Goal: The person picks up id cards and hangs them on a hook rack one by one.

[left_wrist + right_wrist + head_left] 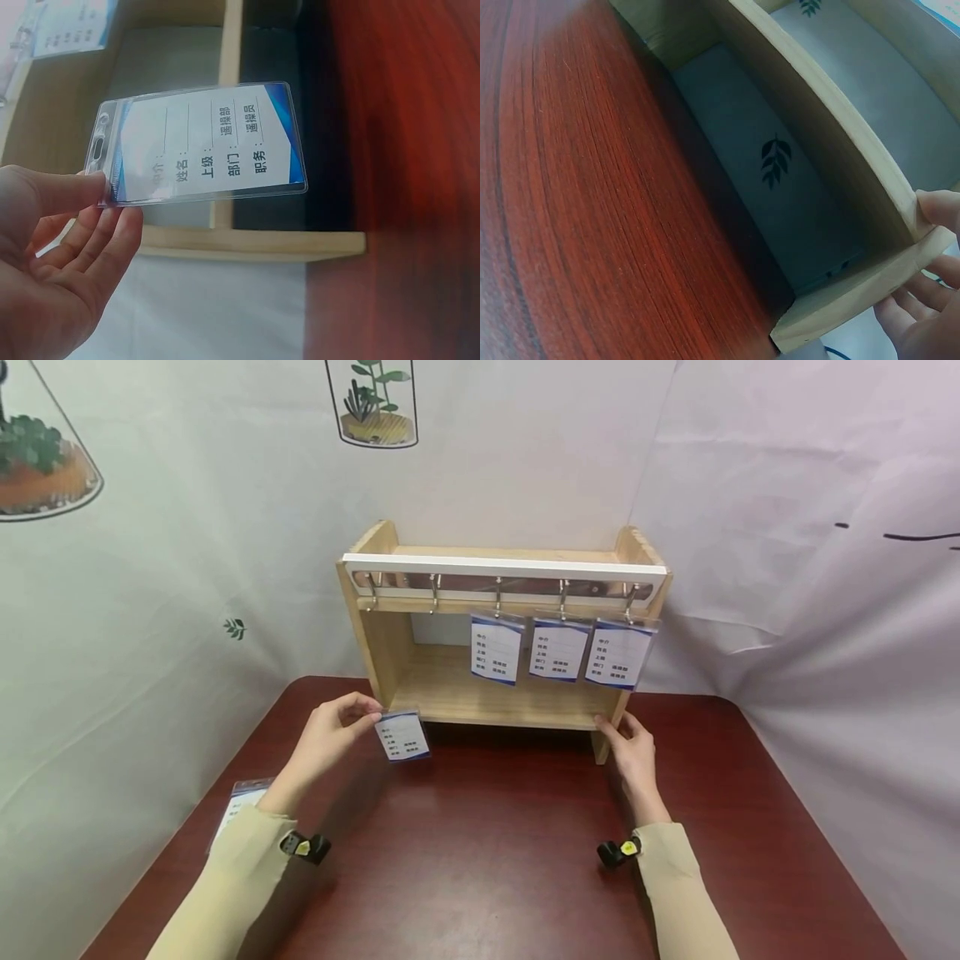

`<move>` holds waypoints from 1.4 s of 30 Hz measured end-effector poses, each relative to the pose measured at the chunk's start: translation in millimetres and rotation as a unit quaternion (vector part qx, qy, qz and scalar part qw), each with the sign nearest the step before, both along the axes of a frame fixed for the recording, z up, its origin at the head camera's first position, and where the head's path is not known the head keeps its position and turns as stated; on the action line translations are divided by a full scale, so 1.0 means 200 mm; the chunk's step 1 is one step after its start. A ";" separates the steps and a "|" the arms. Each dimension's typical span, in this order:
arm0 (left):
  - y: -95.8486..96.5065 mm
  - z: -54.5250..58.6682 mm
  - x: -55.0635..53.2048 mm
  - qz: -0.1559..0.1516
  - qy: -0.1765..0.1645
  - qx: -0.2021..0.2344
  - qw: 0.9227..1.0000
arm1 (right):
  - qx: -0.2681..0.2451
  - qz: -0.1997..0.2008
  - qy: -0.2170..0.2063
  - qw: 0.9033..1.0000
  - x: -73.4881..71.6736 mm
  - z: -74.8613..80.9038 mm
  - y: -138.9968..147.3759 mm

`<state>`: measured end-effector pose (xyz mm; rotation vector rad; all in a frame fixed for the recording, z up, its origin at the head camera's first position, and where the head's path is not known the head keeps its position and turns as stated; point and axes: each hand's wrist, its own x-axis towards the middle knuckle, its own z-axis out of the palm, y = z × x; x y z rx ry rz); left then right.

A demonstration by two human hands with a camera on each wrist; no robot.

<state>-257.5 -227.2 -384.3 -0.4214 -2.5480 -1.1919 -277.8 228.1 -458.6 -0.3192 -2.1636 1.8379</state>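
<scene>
L hand (pixel 335 731) pinches the badge (pixel 402 737) by a top corner, thumb (pixel 71 191) in front, fingers (pixel 90 247) behind — seems a good hold, as the slot (pixel 97 148) is uncovered. Badge is in front of the rack's (pixel 450 693) lower L end; two bare hooks (pixel 433 595) sit approx. 12 o'clock of it. R hand (pixel 633 756) grips the rack at approx. 4 o'clock, which should steady it. Best: lift straight, text outward, slot over a hook tip, then lower. Avoid knocking the hung badges (pixel 558 650) at approx. 2 o'clock — they'd prob. swing.
</scene>
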 end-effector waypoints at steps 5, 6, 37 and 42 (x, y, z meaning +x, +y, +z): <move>0.02 0.06 0.00 0.002 0.027 0.016 1.000 | 0.004 -0.001 0.004 1.000 -0.01 0.00 -0.01; 0.02 0.07 0.00 0.003 0.031 0.021 0.999 | 0.005 -0.001 0.006 1.000 -0.01 0.00 -0.01; 0.16 0.39 0.02 -0.031 0.091 0.098 0.990 | 0.013 -0.001 -0.004 1.000 -0.01 -0.01 0.01; 0.20 0.41 -0.01 -0.034 0.097 0.104 0.989 | 0.012 -0.001 -0.007 1.000 -0.01 -0.01 0.01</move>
